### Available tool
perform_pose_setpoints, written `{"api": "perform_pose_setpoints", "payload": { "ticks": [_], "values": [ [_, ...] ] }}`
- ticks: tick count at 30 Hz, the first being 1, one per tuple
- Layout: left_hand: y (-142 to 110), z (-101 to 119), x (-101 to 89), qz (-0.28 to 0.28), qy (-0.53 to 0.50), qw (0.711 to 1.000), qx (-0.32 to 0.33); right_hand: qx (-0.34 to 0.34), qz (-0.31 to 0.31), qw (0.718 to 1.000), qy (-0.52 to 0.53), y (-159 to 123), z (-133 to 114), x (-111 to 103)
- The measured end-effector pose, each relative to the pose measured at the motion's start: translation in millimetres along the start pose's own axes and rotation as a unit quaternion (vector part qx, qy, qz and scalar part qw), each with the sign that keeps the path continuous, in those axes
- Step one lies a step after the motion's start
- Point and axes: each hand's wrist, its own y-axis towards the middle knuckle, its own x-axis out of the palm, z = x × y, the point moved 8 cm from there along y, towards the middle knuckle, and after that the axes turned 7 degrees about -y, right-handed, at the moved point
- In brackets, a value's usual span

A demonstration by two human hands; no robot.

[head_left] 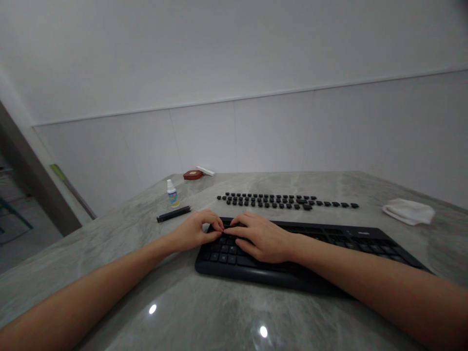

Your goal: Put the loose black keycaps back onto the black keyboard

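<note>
A black keyboard (263, 275) lies at a slant in front of me, with keys showing at its left end. My left hand (199, 229) is at its upper left corner, thumb and index fingertip pinched together over the keys. Anything between those fingertips is too small to make out. From the other side my right hand (261, 237) rests on the keys with its fingers apart, the index fingertip close to the left pinch. Both hands cover part of the key rows. Behind the keyboard, loose black keycaps (270, 200) are laid out in rows.
Left of the keycaps stands a small white bottle (172, 194) with a coloured label, near a black bar-shaped tool (174, 214). A reddish-brown box (192, 174) and a white flat piece (205, 170) sit at the back. A folded white cloth (408, 211) lies right on the marbled table (175, 302).
</note>
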Motion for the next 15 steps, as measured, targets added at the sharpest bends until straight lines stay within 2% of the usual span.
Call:
{"api": "perform_pose_setpoints", "payload": {
  "ticks": [6,15],
  "values": [
    [-0.2,-9.2,-0.2,0.017,-0.056,0.997,-0.045,-0.001,0.002,1.000,0.000,0.1,0.0,0.0],
    [-0.2,-8.6,0.7,0.026,-0.072,0.996,-0.056,0.003,-0.004,1.000,0.003,1.0,0.3,0.3]
  ]
}}
